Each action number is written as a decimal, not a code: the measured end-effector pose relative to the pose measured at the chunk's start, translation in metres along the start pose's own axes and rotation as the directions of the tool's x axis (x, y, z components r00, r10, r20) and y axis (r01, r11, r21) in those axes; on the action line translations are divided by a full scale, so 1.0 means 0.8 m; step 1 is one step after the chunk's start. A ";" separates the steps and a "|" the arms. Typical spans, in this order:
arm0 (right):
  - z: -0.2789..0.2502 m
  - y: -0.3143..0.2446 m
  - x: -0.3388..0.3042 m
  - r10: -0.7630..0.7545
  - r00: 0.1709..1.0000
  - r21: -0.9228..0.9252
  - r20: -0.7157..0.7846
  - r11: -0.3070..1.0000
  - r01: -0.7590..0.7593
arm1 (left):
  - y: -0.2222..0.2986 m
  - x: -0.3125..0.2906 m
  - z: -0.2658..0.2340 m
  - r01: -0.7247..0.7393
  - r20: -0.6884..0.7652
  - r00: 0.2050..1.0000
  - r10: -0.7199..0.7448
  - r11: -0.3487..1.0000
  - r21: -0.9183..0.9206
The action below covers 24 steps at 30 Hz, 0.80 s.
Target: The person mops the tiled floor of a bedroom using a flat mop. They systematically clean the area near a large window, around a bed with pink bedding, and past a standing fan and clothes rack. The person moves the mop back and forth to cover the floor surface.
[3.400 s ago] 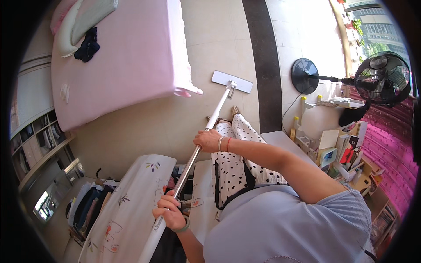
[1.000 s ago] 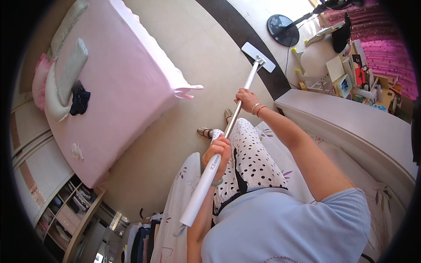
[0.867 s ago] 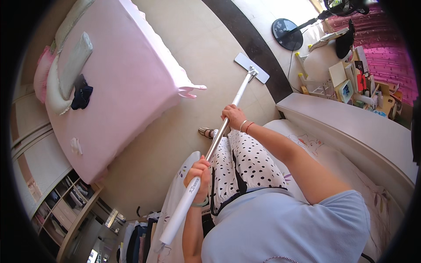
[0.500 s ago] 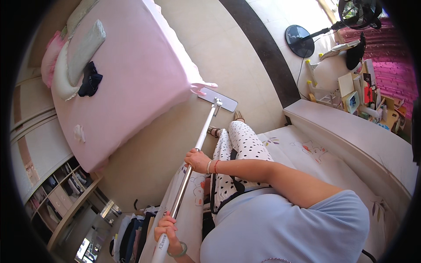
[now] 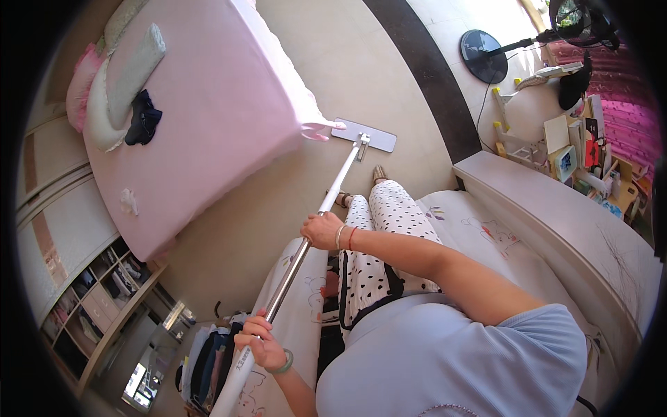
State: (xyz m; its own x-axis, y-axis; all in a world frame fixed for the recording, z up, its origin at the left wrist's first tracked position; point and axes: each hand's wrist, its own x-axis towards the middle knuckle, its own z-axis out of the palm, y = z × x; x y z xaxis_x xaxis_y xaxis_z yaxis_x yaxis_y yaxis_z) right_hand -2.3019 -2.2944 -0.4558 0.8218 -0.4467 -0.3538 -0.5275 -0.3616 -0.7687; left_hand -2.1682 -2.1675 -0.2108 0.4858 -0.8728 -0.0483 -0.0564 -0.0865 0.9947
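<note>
Right hand [image 5: 322, 230], left hand [image 5: 258, 342] clenched on mop pole [image 5: 326, 201]; mop head [image 5: 363, 134] touching pink bed [image 5: 208, 104] corner.

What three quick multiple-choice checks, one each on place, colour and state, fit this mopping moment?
1. Where is the flat mop head?
A. on the bed
B. on the floor by the corner of the pink bed
C. on the sofa

2. What colour is the floor fan's base?
A. white
B. pink
C. black

3. How is the mop pole held?
A. by both hands
B. by one hand
C. lying loose

Answers: 1 B, the head lies flat on the tiles beside the bed corner. 2 C, the round base is black. 3 A, the right hand grips mid-pole and the left hand grips near the end.
</note>
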 end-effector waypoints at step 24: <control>-0.099 0.335 -0.234 0.593 0.617 0.208 -0.517 0.786 -0.582 | -0.134 0.011 0.352 -0.013 0.624 0.763 0.168 0.969 -0.245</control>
State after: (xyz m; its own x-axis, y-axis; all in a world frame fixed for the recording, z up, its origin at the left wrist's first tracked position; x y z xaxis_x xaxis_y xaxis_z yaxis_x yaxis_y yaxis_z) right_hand -2.6145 -2.3725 -0.5533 0.0832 -0.9132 -0.3989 -0.8481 0.1453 -0.5095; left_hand -2.4039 -2.3010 -0.3433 -0.1835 -0.9803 0.0730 0.1529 0.0448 0.9872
